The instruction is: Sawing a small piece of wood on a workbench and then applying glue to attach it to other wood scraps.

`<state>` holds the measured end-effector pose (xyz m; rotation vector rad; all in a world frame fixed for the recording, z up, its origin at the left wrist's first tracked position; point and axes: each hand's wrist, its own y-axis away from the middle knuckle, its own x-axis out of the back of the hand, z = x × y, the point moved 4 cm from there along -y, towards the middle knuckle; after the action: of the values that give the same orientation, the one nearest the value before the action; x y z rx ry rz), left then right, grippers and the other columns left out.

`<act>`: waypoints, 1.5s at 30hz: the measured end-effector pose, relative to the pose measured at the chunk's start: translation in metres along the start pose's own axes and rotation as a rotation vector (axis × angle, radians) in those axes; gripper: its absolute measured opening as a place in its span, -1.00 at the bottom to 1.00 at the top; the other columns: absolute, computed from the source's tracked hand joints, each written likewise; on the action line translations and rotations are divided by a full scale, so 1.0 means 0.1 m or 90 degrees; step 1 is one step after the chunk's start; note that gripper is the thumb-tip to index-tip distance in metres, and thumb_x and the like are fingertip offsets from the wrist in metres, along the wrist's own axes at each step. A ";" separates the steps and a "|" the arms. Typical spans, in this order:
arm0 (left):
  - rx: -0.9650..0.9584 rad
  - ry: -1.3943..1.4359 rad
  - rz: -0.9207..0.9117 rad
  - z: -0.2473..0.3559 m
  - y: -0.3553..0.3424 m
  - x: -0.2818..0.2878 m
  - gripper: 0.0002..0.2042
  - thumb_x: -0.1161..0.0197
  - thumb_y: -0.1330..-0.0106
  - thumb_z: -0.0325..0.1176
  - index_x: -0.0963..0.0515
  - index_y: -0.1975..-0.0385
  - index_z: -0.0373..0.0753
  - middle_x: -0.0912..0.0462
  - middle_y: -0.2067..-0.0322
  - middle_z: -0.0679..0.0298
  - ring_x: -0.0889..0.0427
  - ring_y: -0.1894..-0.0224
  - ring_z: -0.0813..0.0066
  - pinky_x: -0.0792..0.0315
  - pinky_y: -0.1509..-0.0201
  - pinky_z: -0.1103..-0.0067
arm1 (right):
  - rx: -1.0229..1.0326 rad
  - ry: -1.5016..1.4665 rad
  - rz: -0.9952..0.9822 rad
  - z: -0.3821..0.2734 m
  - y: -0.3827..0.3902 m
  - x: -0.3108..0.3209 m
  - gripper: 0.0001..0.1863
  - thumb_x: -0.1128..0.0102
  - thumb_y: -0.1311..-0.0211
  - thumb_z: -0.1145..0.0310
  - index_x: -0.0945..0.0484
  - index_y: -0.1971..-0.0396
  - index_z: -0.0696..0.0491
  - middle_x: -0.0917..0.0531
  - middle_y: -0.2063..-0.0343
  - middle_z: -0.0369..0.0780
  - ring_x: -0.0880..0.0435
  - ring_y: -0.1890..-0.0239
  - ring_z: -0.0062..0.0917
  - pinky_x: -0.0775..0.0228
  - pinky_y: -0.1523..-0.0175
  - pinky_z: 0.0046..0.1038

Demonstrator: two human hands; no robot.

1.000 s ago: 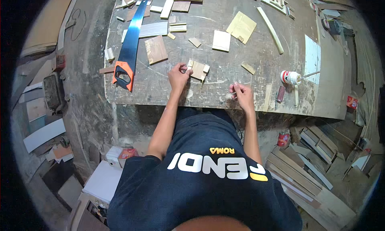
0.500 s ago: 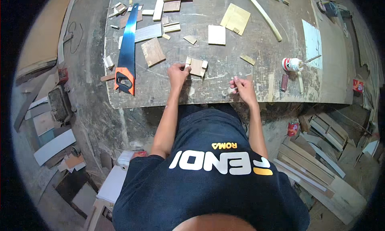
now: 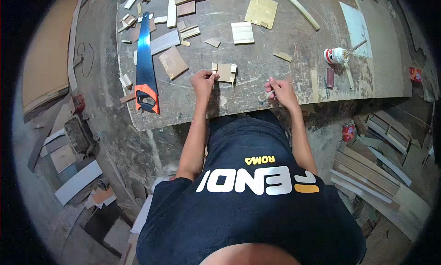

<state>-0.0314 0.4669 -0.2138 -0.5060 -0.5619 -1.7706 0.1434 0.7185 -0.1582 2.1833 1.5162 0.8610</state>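
Near the front edge of the workbench, my left hand (image 3: 203, 84) has its fingers closed on the left side of a small wooden piece (image 3: 225, 74). This piece is a flat brown square with little pale blocks at its corners, lying on the bench top. To the right of it, my right hand (image 3: 281, 92) hovers over the bench with thumb and fingers pinched together. Whatever may be between those fingertips is too small to make out. A handsaw (image 3: 145, 65) with a blue blade and orange handle lies left of my left hand.
On the workbench (image 3: 183, 113) are a brown wood square (image 3: 173, 62), a pale square (image 3: 242, 33), a yellowish board (image 3: 261, 11) and a small offcut (image 3: 282, 56). At right stand an open white glue jar (image 3: 335, 56) with a stick in it, and a dark red block (image 3: 330, 78). Planks (image 3: 367, 173) lie below.
The whole view has tilted a little. My left hand keeps its hold on the small wooden piece; my right hand stays pinched, with its fingers slightly shifted.
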 end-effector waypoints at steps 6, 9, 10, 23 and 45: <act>-0.066 -0.039 0.002 -0.05 0.00 -0.01 -0.80 -0.50 0.09 -0.36 -0.70 0.48 -0.31 -0.66 0.53 0.07 -0.65 0.50 0.30 -0.48 0.38 0.49 | -0.014 0.011 -0.001 0.04 -0.01 -0.01 -0.45 0.03 -0.40 -0.05 -0.68 0.28 0.19 -0.68 0.52 -0.22 -0.59 0.57 -0.63 -0.46 0.38 -0.53; -0.061 -0.027 0.017 -0.09 0.01 -0.04 -0.80 -0.50 0.10 -0.38 -0.70 0.48 -0.31 -0.66 0.54 0.09 -0.64 0.51 0.31 -0.47 0.39 0.49 | -0.033 0.018 -0.001 0.05 0.00 -0.01 -0.46 0.02 -0.40 -0.05 -0.68 0.30 0.18 -0.68 0.52 -0.23 -0.59 0.58 -0.63 -0.46 0.38 -0.53; -0.051 -0.009 0.029 -0.12 0.01 -0.04 -0.80 -0.51 0.13 -0.42 -0.70 0.49 -0.31 -0.66 0.53 0.08 -0.64 0.52 0.30 -0.47 0.39 0.48 | -0.035 0.021 -0.009 0.06 -0.02 -0.01 -0.46 0.02 -0.40 -0.05 -0.68 0.31 0.18 -0.68 0.52 -0.24 -0.59 0.58 -0.64 -0.46 0.38 -0.53; 0.043 0.103 0.012 -0.40 0.00 -0.13 -0.82 -0.49 0.01 -0.44 -0.69 0.46 -0.39 -0.69 0.56 0.22 -0.58 0.58 0.57 -0.44 0.45 0.61 | -0.028 -0.014 -0.041 0.08 -0.18 -0.05 -0.46 0.04 -0.41 -0.04 -0.65 0.29 0.19 -0.67 0.51 -0.26 -0.58 0.58 -0.65 -0.42 0.48 -0.56; 0.172 0.078 -0.135 -0.38 -0.21 -0.09 -0.79 -0.50 -0.01 -0.34 -0.70 0.45 -0.34 -0.71 0.54 0.23 -0.62 0.54 0.59 -0.48 0.47 0.62 | -0.038 -0.002 -0.066 0.01 -0.31 -0.10 -0.44 0.07 -0.41 -0.07 -0.65 0.28 0.17 -0.67 0.48 -0.24 -0.60 0.56 -0.62 -0.43 0.45 -0.54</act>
<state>-0.0513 0.4555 -0.2522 -0.1542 -0.7773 -1.8742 0.1198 0.7210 -0.1798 2.0445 1.5672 0.8582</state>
